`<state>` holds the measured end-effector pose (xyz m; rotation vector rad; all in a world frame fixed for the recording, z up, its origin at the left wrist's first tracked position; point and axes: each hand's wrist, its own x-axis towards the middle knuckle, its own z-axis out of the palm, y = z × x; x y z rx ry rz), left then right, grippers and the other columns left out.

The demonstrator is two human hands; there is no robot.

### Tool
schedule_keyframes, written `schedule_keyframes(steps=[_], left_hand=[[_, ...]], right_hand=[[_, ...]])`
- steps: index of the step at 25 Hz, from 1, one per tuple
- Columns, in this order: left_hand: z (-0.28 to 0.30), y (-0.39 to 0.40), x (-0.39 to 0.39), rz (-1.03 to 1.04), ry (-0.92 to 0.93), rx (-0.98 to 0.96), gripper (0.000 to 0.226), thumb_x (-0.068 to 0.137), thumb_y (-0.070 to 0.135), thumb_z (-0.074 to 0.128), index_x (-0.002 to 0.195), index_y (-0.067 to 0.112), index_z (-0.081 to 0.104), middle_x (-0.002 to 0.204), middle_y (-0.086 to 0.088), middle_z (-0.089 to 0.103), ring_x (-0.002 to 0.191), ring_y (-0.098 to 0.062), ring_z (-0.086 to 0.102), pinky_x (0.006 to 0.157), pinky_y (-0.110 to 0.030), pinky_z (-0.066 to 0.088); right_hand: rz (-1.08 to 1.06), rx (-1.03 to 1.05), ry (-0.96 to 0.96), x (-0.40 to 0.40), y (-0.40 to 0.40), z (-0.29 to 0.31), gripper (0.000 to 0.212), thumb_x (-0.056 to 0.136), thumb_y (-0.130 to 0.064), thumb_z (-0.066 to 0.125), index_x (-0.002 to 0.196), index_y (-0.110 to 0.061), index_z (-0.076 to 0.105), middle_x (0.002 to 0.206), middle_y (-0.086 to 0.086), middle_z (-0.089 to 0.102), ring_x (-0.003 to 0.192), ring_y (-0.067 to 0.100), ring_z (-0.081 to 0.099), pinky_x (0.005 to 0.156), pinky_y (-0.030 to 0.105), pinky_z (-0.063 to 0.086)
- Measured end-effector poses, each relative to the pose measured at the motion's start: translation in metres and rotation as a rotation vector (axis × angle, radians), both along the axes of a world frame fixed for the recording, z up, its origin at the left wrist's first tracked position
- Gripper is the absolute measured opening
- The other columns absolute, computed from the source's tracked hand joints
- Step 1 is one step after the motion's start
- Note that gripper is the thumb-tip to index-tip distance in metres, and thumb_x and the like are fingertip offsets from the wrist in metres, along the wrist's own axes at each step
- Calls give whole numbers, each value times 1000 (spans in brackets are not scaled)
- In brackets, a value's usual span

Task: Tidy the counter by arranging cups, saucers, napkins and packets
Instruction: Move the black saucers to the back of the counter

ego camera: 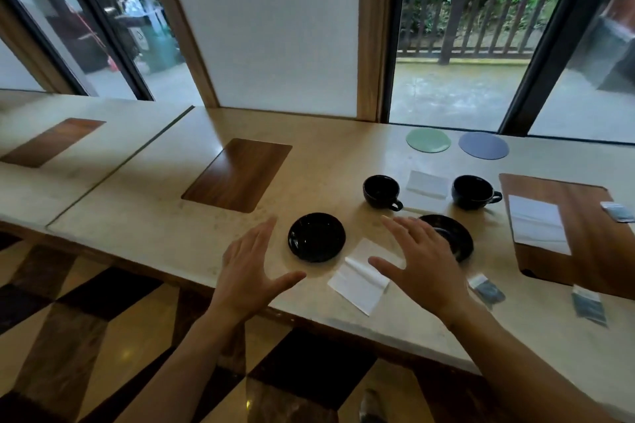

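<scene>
Left hand (249, 271): fingers spread and straight, holding nothing, above the counter's near edge, just left of the left saucer.
Right hand (417, 261): fingers spread, empty, over the near napkin and covering part of the right saucer.
Counter (178, 227): pale stone; near edge runs diagonally under both wrists; bare stretch to the left of the left hand.
Left saucer (316, 237): black, glossy, between the hands.
Right saucer (453, 237): black, partly hidden by the right hand.
Near napkin (357, 282): white, folded, close to the near edge.
Cups: two dark ones with handles, left cup (382, 192) and right cup (471, 192), farther back, a far napkin (426, 189) between them.
Packets: near packet (487, 290) and edge packet (588, 307) by the near edge at right.
Wooden mat (591, 244): at right, with a mat napkin (536, 225) lying on it.
</scene>
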<state>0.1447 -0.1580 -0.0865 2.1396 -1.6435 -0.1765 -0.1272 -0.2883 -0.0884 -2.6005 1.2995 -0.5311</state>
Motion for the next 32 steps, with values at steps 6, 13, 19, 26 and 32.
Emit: schedule_keyframes(steps=[6,13,19,26,32], left_hand=[[-31,-61,10,73,0,134,115,62,94,36,153,29,9,157,4,24,142,-17,26,115,-46,23],[-69,-93,37,147,33,329,120,56,91,45,152,35,0,146,2,34,131,-23,36,108,-48,31],[-101,-122,72,136,30,529,119,67,73,65,153,31,-6,145,1,28,130,-27,31,108,-47,28],[-139,-162,99,0,71,710,120,69,62,71,153,26,-6,151,-5,21,138,-33,21,114,-51,16],[-158,-174,113,-131,146,708,121,63,64,69,151,28,-5,139,-1,29,129,-27,26,112,-45,21]], right_hand=[[54,133,8,19,-71,-28,75,84,-67,50,147,-32,29,141,-6,45,129,16,38,102,35,37],[150,296,125,59,-105,-67,93,80,-69,54,152,-32,7,157,-7,22,143,17,19,115,39,23],[149,399,255,107,-129,-97,106,74,-66,63,152,-28,1,157,-4,18,141,24,17,113,44,28],[60,601,383,143,-142,-119,112,63,-58,72,149,-28,8,149,1,24,136,31,20,109,47,25],[35,661,363,158,-143,-140,118,57,-55,75,150,-32,6,147,-3,29,129,27,28,104,41,32]])
